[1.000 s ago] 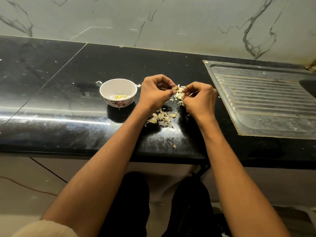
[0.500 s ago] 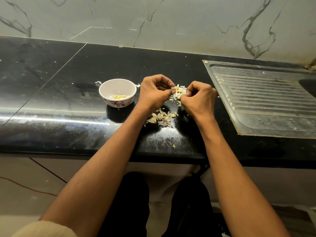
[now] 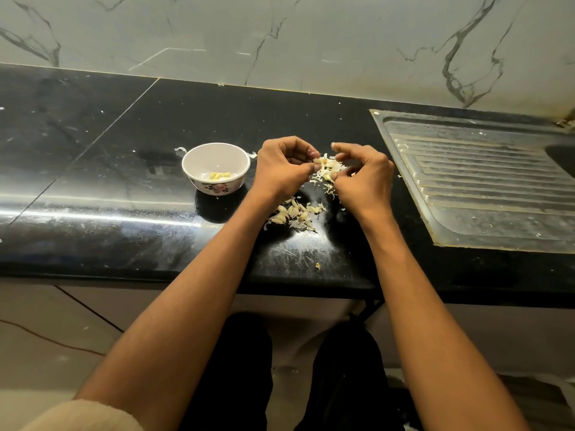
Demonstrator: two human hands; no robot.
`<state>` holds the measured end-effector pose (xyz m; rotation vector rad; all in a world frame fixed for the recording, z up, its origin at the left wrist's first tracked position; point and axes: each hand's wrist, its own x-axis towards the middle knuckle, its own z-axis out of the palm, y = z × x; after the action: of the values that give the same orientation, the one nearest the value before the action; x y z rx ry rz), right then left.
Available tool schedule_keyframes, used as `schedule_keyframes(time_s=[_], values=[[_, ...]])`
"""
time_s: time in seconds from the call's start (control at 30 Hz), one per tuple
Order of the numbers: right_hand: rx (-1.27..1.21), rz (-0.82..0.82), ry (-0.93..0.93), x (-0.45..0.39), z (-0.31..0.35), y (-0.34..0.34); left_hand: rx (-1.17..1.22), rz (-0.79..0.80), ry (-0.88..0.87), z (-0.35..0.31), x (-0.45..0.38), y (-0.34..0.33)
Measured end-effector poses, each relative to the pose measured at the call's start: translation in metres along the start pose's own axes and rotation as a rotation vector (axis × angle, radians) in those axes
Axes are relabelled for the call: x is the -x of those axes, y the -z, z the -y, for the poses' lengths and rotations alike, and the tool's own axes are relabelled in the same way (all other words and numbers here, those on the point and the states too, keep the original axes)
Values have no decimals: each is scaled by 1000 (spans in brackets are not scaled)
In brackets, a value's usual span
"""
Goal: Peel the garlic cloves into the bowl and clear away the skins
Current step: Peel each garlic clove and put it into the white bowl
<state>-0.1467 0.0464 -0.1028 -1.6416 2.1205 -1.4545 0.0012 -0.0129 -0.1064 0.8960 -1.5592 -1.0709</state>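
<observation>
- the left hand (image 3: 281, 169) is held over the black table (image 3: 124, 157), fingers curled in, thumb and fingertips pinching a small pale garlic clove (image 3: 317, 160) at its right edge.
- the right hand (image 3: 365, 178) sits just beside it, fingers bent and spread a little; its thumb and a fingertip pinch a bit of garlic skin (image 3: 330, 178) low down, while the index finger is lifted above the scraps.
- between the two hands lies a loose heap of papery skins (image 3: 331, 165), white and yellowish, touching or nearly touching both sets of fingers.
- nearer the person, under the left wrist, a cluster of unpeeled cloves and scraps (image 3: 295, 214) rests on the table.
- one small scrap (image 3: 317, 265) lies alone near the table's front edge.
- the bowl (image 3: 216, 157) stands upright to the left of the left hand, near it but apart; it is white with a flower print on its outer wall.
- a few yellow peeled cloves (image 3: 220, 175) lie at the bottom of the bowl.
- bits of skin lie on the table just behind the bowl, at its left and right.
- a metal sink drainboard (image 3: 485, 181) with ridges is set in the table to the right, apart from the right hand.
- a marble wall (image 3: 280, 38) with dark veins rises behind the table.
</observation>
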Motion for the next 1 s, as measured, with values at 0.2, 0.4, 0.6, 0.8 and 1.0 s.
schedule_keyframes(time_s=[0.2, 0.4, 0.6, 0.8, 1.0], values=[[-121, -40, -19, 0, 2, 1, -14, 2, -11, 1, -1, 0], [-342, -15, 2, -1, 7, -2, -27, -2, 3, 1, 0, 0], [-268, 30, 74, 3, 10, -5, -20, -29, 15, 1, 1, 1], [-241, 67, -1, 0, 6, -8, 22, 53, 45, 2, 1, 1], [-505, 59, -177, -2, 8, -4, 76, 1, 77, 3, 0, 3]])
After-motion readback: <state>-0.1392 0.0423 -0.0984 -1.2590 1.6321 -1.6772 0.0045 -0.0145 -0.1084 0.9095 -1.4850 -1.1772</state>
